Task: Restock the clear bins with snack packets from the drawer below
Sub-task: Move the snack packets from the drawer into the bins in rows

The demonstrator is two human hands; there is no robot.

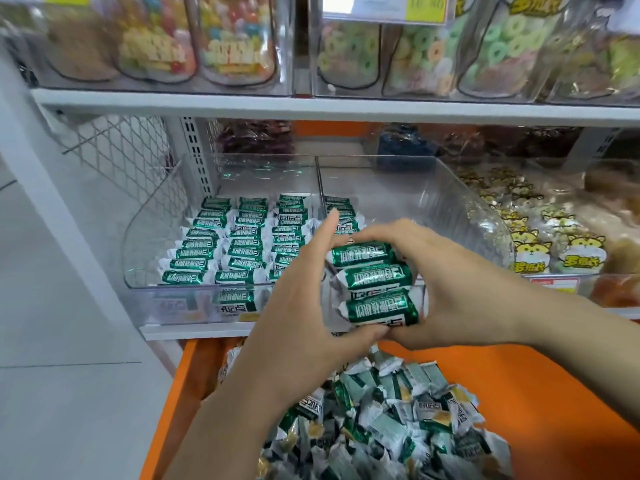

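Note:
Three green-and-white snack packets (pixel 375 282) are stacked in a short row between my hands, just in front of the clear bin (pixel 145 233). My right hand (pixel 446 285) curls round them from the right and underneath. My left hand (pixel 304 296) presses their left ends, thumb below and index finger raised. The bin's left compartment holds neat rows of the same green packets (pixel 239 237); its right compartment shows a few at the back. Below, the orange drawer (pixel 540 393) is pulled out, with a loose heap of the packets (pixel 388 424) in it.
To the right, another clear bin holds yellow cartoon-print packets (pixel 554 251). The shelf above carries clear bins of ring-shaped and coloured sweets (pixel 415 53). A white wire mesh panel (pixel 121 154) closes the shelf's left side, with pale floor beyond.

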